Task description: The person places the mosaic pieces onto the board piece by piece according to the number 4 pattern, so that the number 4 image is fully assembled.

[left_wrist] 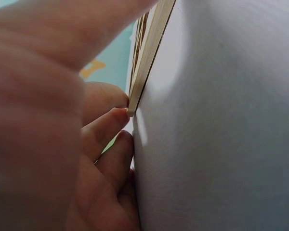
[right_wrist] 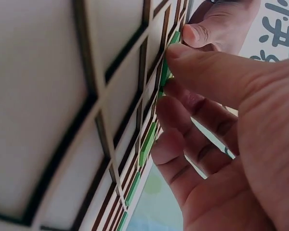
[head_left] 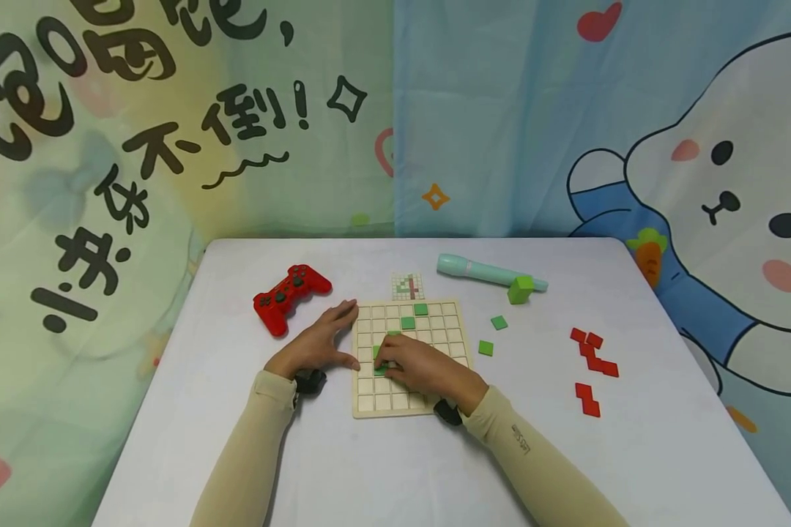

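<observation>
A wooden grid board (head_left: 442,335) lies on the table with several green square tiles in its cells, such as one green tile (head_left: 421,309) near the top. My left hand (head_left: 319,340) rests at the board's left edge, thumb and fingers spread against the rim. In the left wrist view the fingertips touch the board's corner (left_wrist: 133,108). With thumb and fingertips, my right hand (head_left: 422,366) pinches a green tile (right_wrist: 164,70) low at the board's left side. The fingers partly cover that tile and its neighbours.
Loose green tiles (head_left: 485,348) and several red tiles (head_left: 588,400) lie to the right. A green cube (head_left: 520,290) stands by a mint-coloured microphone (head_left: 477,270). A small pattern card (head_left: 407,286) touches the board's far edge. A red game controller (head_left: 290,296) is at the back left.
</observation>
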A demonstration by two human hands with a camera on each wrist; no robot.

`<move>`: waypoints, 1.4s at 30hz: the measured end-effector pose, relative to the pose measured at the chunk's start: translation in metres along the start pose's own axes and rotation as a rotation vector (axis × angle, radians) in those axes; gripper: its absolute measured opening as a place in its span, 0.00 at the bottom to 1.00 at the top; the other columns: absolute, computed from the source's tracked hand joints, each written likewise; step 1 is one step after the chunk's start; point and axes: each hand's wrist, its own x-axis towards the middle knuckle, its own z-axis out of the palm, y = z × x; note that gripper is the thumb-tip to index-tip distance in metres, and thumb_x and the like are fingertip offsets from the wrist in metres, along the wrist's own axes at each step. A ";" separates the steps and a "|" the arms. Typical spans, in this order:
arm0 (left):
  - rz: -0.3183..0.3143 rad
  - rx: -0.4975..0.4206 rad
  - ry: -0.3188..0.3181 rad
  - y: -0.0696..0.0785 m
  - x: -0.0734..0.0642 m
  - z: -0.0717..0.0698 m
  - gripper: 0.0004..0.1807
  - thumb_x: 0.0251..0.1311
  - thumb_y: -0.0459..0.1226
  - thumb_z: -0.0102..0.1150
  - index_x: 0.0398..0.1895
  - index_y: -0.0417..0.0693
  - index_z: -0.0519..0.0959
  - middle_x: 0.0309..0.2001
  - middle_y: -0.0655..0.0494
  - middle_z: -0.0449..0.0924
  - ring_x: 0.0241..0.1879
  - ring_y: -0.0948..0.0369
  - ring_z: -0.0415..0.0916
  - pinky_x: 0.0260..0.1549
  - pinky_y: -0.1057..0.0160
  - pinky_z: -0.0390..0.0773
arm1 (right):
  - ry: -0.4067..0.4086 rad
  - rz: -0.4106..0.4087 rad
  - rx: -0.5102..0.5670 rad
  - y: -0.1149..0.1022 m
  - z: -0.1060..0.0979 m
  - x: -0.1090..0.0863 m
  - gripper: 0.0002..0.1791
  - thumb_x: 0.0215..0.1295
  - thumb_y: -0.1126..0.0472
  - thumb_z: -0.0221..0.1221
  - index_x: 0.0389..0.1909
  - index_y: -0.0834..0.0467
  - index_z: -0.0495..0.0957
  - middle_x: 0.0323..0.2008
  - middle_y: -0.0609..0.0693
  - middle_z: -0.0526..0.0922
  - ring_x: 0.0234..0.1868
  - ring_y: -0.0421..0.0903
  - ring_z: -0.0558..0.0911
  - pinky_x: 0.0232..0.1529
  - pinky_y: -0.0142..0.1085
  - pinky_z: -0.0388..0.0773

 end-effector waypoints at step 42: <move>-0.013 0.026 -0.006 0.004 0.001 0.005 0.67 0.49 0.50 0.85 0.87 0.46 0.51 0.89 0.52 0.43 0.89 0.47 0.40 0.84 0.43 0.57 | 0.362 0.523 0.259 0.094 -0.059 -0.142 0.14 0.76 0.64 0.62 0.59 0.58 0.80 0.56 0.58 0.87 0.48 0.49 0.82 0.49 0.30 0.80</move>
